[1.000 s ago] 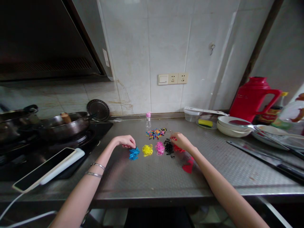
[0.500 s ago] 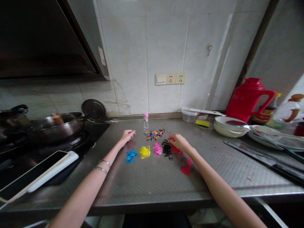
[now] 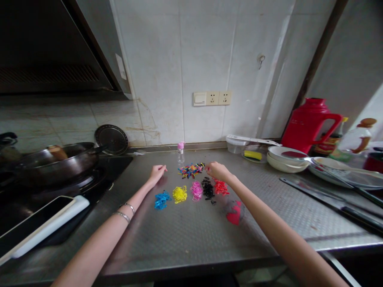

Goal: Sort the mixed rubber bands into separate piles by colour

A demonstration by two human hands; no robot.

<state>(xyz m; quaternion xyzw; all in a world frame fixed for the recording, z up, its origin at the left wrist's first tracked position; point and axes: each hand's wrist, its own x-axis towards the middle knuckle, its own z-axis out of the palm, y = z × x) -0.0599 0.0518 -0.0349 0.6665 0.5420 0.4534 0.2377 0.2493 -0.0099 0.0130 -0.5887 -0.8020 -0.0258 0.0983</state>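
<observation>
Holds the left hand (image 3: 157, 173) to the left of the mixed pile (image 3: 191, 171) of small, many-coloured bands, well apart from it, with the fingers bent and close together; cannot tell whether they pinch anything. Holds the right hand (image 3: 218, 171) at the right end of that pile, just behind the red pile (image 3: 221, 187), with the fingers curled and the fingertips turned inward; cannot tell whether a band is between them. Has the blue pile (image 3: 162, 200), yellow pile (image 3: 180, 194), pink pile (image 3: 196, 191), black pile (image 3: 207, 189) and red pile in a row on the metal counter (image 3: 173, 243), nearer than the mixed pile. Shows a pink-capped bottle (image 3: 181, 154) behind the mixed pile, a clear bag (image 3: 233, 213) with a red heart near the right forearm, and a phone (image 3: 34, 223) at the left.
</observation>
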